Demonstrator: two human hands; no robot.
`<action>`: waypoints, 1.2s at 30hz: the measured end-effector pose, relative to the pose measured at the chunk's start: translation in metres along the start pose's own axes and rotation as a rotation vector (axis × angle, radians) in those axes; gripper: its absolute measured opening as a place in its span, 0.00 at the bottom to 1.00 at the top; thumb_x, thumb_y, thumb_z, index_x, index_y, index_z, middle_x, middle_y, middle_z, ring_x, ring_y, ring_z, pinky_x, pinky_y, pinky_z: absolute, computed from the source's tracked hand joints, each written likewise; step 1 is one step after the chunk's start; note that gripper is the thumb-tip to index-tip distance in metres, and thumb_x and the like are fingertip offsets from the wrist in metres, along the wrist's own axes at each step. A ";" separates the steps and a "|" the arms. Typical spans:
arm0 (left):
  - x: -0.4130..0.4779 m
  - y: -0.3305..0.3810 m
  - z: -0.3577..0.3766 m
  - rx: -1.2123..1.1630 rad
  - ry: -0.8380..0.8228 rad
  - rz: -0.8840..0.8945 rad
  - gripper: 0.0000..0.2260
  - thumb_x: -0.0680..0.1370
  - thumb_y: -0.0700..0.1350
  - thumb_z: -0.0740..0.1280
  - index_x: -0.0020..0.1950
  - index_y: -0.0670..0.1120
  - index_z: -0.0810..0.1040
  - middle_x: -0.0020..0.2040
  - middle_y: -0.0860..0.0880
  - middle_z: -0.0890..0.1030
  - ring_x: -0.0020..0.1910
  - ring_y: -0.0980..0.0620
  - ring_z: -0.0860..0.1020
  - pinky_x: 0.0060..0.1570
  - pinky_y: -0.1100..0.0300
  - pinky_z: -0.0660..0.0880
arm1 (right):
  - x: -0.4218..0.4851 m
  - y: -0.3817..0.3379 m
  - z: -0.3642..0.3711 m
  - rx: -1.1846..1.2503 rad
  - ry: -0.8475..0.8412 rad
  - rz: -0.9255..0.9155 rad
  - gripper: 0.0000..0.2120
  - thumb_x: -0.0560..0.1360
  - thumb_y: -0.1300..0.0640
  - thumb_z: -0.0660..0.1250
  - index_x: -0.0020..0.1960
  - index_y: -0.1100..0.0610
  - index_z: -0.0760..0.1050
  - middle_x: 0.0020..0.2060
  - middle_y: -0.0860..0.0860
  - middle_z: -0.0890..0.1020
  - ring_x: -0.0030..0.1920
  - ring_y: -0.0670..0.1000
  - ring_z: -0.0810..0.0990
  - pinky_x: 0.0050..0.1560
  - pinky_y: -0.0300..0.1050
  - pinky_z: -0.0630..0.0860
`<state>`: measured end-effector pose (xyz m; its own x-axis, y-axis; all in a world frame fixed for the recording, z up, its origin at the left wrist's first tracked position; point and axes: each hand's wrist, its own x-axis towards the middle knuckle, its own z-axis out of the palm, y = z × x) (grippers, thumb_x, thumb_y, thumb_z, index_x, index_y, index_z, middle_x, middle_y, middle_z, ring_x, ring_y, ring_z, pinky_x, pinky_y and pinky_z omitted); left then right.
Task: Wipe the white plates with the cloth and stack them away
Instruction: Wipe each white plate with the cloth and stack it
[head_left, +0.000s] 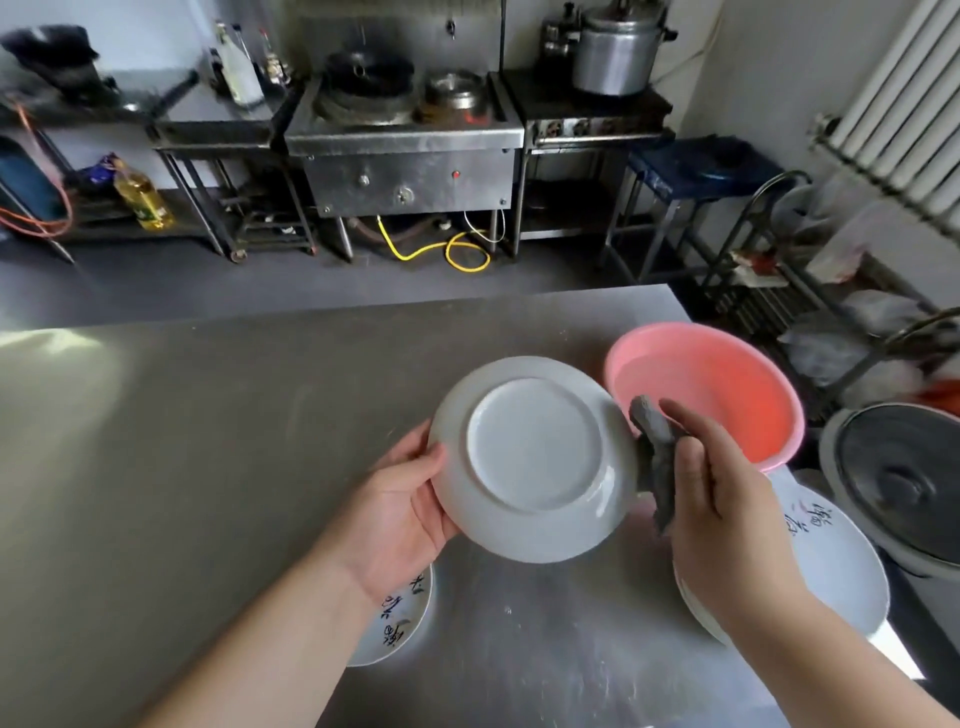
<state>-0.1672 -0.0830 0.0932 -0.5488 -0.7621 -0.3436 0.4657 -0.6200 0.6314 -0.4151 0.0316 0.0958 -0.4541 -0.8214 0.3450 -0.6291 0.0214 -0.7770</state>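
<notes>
Steel table (182, 441): brushed metal worktop fills the lower view; both forearms reach in over it from the bottom edge
Painted plate (400, 618): lies flat on the table just under the left wrist, white with dark brush lettering, partly hidden by the arm
Plate stack (831, 561): several plates, the top one with similar lettering, piled at the table's right edge, partly under the right wrist
White plate (535, 457): held up off the table and tilted, its plain underside and foot ring turned towards the camera
Left hand (400, 504): grips the plate's left rim, thumb across the near face, fingers curled out of sight behind
Cloth (654, 441): grey, soft and crumpled, touching the plate's right rim, one end poking up, the other hanging down
Right hand (722, 499): fingers wrapped round the middle of the cloth, holding it to the rim
Handling: glazed ceramic, stiff and breakable, probably weighty for one hand and slippery if damp; the rim looks the safest hold, thumb on one face and fingers on the other, while the cloth should mould to the curve
Pink basin (737, 400): plastic, just behind the plate and right hand; whether it holds water I cannot tell
Lidded pot (904, 478): large, grey, far right beside the table
Far wall: steel wok burner (405, 150), pressure cooker (618, 52), yellow oil bottle (143, 200) on a low shelf, white radiator (904, 104) at right
</notes>
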 end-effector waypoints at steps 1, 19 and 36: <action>-0.002 0.004 0.002 -0.005 -0.032 0.020 0.20 0.79 0.39 0.64 0.71 0.46 0.79 0.62 0.46 0.84 0.54 0.49 0.85 0.44 0.54 0.84 | 0.001 -0.011 -0.003 0.010 0.032 -0.071 0.17 0.87 0.46 0.50 0.70 0.35 0.70 0.40 0.42 0.82 0.37 0.47 0.81 0.43 0.40 0.77; -0.036 0.044 0.043 0.058 -0.203 0.247 0.22 0.79 0.36 0.65 0.74 0.44 0.72 0.69 0.39 0.80 0.60 0.41 0.84 0.50 0.44 0.84 | 0.022 -0.091 0.020 -0.599 -0.274 -0.407 0.42 0.82 0.32 0.47 0.84 0.62 0.50 0.84 0.60 0.47 0.84 0.61 0.41 0.82 0.63 0.53; -0.049 0.053 0.048 0.205 -0.238 0.279 0.22 0.78 0.41 0.64 0.73 0.45 0.73 0.66 0.39 0.82 0.61 0.42 0.83 0.53 0.45 0.83 | 0.080 -0.136 0.027 -0.352 -0.259 -0.621 0.39 0.83 0.36 0.44 0.82 0.64 0.59 0.82 0.61 0.58 0.84 0.60 0.54 0.81 0.63 0.56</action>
<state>-0.1487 -0.0695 0.1770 -0.5777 -0.8161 0.0153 0.4844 -0.3277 0.8112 -0.3485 -0.0527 0.2147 0.1844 -0.8488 0.4955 -0.9047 -0.3437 -0.2519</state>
